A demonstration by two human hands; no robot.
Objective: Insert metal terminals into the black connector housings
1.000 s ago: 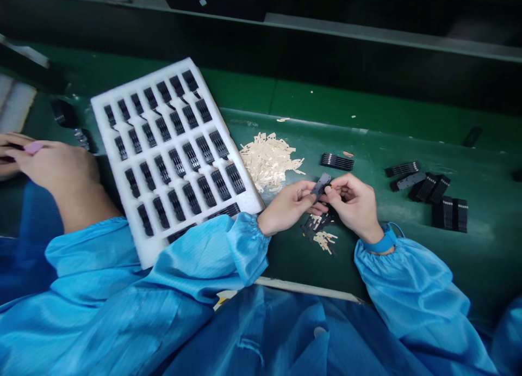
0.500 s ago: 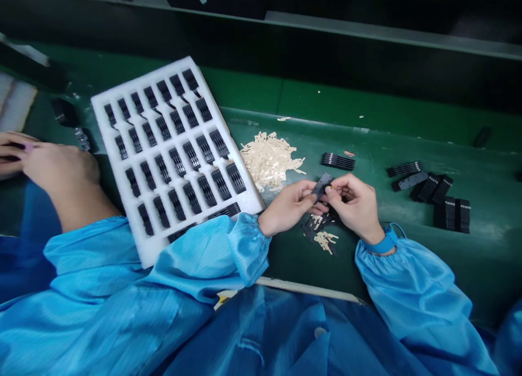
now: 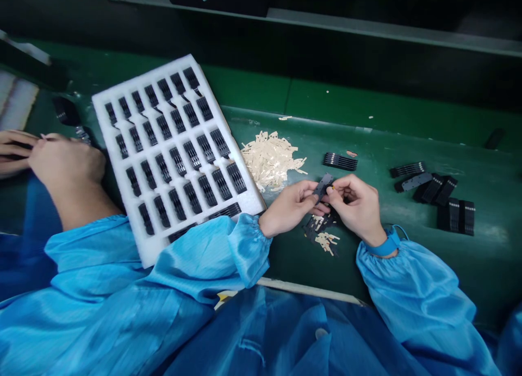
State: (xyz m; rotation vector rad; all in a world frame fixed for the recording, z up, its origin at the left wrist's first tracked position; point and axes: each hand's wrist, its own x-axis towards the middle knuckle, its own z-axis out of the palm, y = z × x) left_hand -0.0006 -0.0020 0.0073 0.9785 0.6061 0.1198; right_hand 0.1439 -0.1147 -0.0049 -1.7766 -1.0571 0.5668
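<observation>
Head view: I see my left hand (image 3: 286,208) gripping a dark flat piece (image 3: 324,184), right hand (image 3: 359,208) pinching its side; seems light, stiff, maybe brittle, best held by edges.

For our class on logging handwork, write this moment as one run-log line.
left hand: holding dark part | right hand: fingers against same part | cream pile: beside white tray

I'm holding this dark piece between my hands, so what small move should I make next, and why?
I'd probably steady the dark piece with your left hand and gently press with your right thumb. Your left fingers grip its side, and your right hand pinches its right edge beside a yellow speck, though what sits under those fingertips is hidden.
</observation>
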